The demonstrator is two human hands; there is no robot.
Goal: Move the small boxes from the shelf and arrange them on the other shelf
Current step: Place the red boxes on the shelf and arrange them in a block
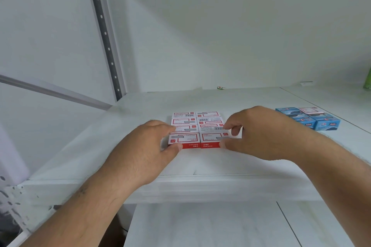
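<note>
Several small red-and-white boxes point(197, 126) lie flat in two tight columns on the white shelf point(200, 166). My left hand point(140, 152) grips the front left box point(183, 141) at its left edge, thumb on the front face. My right hand point(255, 132) pinches the right end of the front right box point(210, 140) between thumb and fingers. Both boxes rest on the shelf, pressed side by side. A group of small blue boxes point(309, 119) sits on the same shelf to the right.
A grey perforated upright point(104, 32) stands at the shelf's back left corner. A lower white shelf point(210, 224) shows below the front edge. A green object point(368, 78) peeks in at the far right. A small red-and-green item point(220, 87) lies at the back wall.
</note>
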